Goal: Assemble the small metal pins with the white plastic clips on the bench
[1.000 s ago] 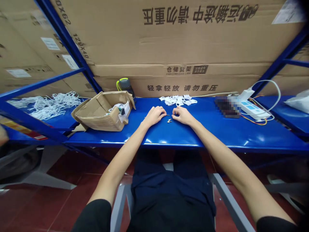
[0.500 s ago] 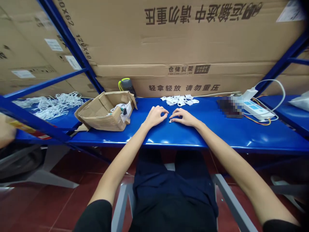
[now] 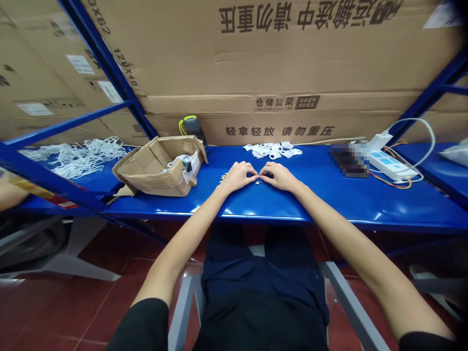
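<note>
My left hand (image 3: 239, 176) and my right hand (image 3: 280, 176) meet fingertip to fingertip just above the blue shelf top (image 3: 256, 202). Both are closed in a pinch; whatever lies between the fingertips is too small to make out. Just below the fingertips a few tiny pale and metallic pieces (image 3: 258, 183) lie on the surface. More tiny pieces (image 3: 223, 178) sit beside my left hand, partly hidden by it. Beyond the hands is a loose heap of small white plastic parts (image 3: 272, 150), some with a round hole.
To the left stands an open cardboard box (image 3: 157, 168) with odds and ends, a grey bottle (image 3: 193, 127) behind it. A white power strip (image 3: 393, 165) with cables lies right, by a blurred dark object (image 3: 349, 160). White ties (image 3: 87, 156) and another person's arm (image 3: 12, 190) are far left.
My right hand has shifted slightly up, and both hands' fingertips have come together. The tiny pieces below them now lie free, and those beside my left hand have come into view.
</note>
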`<state>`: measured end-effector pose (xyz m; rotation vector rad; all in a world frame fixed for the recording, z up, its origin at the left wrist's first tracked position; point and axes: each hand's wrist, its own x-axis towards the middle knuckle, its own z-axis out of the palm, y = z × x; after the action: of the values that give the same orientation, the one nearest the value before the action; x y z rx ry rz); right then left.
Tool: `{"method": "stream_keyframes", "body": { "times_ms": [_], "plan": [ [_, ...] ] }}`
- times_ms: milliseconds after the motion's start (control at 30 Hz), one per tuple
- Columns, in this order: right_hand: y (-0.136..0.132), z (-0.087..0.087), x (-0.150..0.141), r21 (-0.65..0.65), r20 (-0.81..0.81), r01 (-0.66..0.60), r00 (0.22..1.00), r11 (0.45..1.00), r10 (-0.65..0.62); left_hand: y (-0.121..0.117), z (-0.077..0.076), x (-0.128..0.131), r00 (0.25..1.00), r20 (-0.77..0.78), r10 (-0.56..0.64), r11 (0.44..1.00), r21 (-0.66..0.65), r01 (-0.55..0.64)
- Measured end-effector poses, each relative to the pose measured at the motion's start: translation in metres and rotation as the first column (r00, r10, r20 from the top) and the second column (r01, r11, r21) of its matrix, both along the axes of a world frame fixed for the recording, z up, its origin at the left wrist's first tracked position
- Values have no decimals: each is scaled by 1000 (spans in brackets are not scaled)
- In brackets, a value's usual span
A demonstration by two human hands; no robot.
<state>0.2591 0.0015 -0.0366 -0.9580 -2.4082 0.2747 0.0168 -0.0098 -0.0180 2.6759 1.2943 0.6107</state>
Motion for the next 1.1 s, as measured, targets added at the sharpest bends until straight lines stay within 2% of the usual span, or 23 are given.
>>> {"method": "stream_keyframes", "body": {
  "times_ms": [233, 433, 533, 667, 800, 867, 933, 1033, 1100],
  "plan": [
    [-3, 2, -3, -2, 7, 8, 1000, 1000, -8, 2, -4, -1, 999, -2, -39, 999, -32, 39],
    [-2, 5, -3, 103, 90, 61, 993, 993, -70, 1, 1, -2, 999, -43, -10, 1000, -12, 9],
    [2, 5, 3, 142, 129, 138, 979, 980, -156, 3, 4, -8, 997, -58, 51, 999, 18, -50],
    [2, 7, 10, 163, 125, 226, 961, 960, -248, 6, 4, -16, 974, -51, 223, 972, 81, -219],
    [-7, 12, 6, 75, 48, 68, 996, 995, -71, 8, 2, -20, 927, -4, 374, 920, 127, -371],
    [-11, 13, 3, 20, 35, -26, 999, 999, 25, 7, 3, -19, 916, 27, 400, 907, 131, -400],
    [-13, 12, 0, -6, 48, -87, 995, 996, 87, 4, 5, -17, 937, 49, 347, 930, 109, -350],
    [-10, 7, -2, -4, 52, -123, 991, 992, 123, -3, 10, -11, 991, 28, 132, 989, 56, -134],
    [-8, 4, -2, 11, 38, -87, 996, 996, 86, -6, 11, -7, 1000, -17, -10, 1000, 23, 10]
  ]
}}
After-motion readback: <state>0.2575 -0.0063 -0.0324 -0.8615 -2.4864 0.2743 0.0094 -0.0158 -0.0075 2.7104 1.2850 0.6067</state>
